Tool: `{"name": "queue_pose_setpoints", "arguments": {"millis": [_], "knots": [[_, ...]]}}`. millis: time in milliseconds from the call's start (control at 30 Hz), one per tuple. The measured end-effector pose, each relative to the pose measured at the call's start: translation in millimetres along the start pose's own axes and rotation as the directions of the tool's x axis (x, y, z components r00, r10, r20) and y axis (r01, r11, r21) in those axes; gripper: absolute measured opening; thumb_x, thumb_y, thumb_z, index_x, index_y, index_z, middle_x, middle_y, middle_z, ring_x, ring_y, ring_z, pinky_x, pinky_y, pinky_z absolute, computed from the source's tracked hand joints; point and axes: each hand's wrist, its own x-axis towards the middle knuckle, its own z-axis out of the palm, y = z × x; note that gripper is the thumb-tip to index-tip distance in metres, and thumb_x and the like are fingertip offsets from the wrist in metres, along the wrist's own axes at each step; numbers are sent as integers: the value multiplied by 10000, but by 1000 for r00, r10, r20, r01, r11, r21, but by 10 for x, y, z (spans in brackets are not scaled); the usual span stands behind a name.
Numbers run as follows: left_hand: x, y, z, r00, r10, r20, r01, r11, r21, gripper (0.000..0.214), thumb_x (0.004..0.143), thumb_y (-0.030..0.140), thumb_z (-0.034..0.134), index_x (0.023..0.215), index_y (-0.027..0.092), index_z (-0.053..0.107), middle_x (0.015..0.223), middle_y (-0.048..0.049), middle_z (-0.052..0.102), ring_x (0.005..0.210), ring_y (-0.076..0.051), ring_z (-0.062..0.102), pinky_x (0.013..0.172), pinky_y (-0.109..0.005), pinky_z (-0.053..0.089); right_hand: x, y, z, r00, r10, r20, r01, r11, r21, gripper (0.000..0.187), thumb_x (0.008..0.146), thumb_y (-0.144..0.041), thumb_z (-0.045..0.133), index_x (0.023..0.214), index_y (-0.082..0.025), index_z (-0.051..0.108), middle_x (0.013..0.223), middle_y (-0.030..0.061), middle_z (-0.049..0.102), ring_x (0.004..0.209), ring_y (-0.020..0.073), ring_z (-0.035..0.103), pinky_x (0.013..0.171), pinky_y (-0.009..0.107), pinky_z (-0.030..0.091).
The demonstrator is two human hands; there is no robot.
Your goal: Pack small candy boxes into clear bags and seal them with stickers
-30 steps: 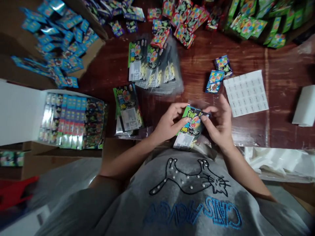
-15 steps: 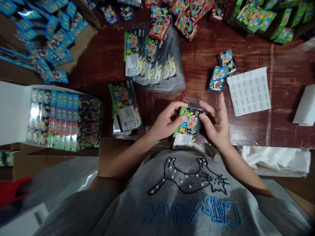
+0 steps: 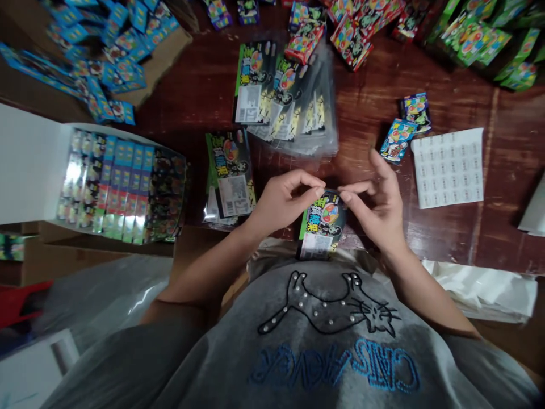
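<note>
A black and green printed candy packet (image 3: 322, 222) lies at the table's front edge, close to my body. My left hand (image 3: 290, 199) pinches its top left corner between thumb and fingers. At the top right corner, my right hand (image 3: 374, 207) pinches the same packet with thumb and one finger, another finger raised. The clear flap seen before at the packet's top no longer stands out beyond the fingers. Left of my hands rest a few similar packets (image 3: 232, 170). Beyond them is a fanned stack of clear printed bags (image 3: 293, 102).
A sticker sheet (image 3: 449, 168) lies at right, beside a blue candy box (image 3: 398, 140) and a purple one (image 3: 416, 111). A white carton (image 3: 63, 210) of packed packets stands at left. Red boxes (image 3: 351, 42), green boxes (image 3: 474, 40) and loose blue boxes (image 3: 128, 45) lie at the back.
The packet's clear top flap was sticking out past my fingers; now it is folded down or hidden. My fingertips have drawn to the packet's top edge. The view has shifted slightly.
</note>
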Motion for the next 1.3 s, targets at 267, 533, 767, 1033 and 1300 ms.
{"name": "queue_pose_setpoints", "arguments": {"millis": [267,533,767,1033,1300], "knots": [[75,73,-146,997,-50,56,51,999,-13,211,903,371,816,914,161,817,912,-55,836,833,-164,764,773,-275,593,151,-47,5,984,171,58,-178,969,172,890,984,-491,763,1714,-381,266,1098,6,835,977,214,824,957,445,702],[-48,-72,-226,990,40,135,-22,992,-127,245,857,359,891,1003,183,802,1113,-81,840,1030,-189,798,955,-331,638,69,-304,-301,980,11,200,-26,997,70,548,1021,-422,716,1549,-377,577,1325,32,791,1248,241,754,1146,510,593],[-23,-25,-111,991,64,118,-57,996,-63,139,879,291,846,931,175,788,1010,-62,842,925,-160,790,886,-297,634,635,-623,-445,845,39,533,81,977,-200,218,913,-452,766,906,-237,734,1018,64,746,964,230,710,845,391,582],[-78,22,-103,998,22,63,-17,997,-71,136,897,297,814,954,175,795,1060,-77,844,987,-185,798,957,-343,632,634,-567,-296,886,-74,457,294,853,-432,264,940,-394,752,1148,-240,698,1132,114,685,1080,314,687,912,487,588],[-532,19,-451,956,237,-171,-172,929,327,397,1001,423,753,1349,247,678,1549,-136,644,1459,-288,614,1243,-511,477,939,-425,-103,825,-113,553,300,918,-260,282,1062,-478,624,1254,-311,745,1088,39,824,881,242,781,801,403,617]]}}
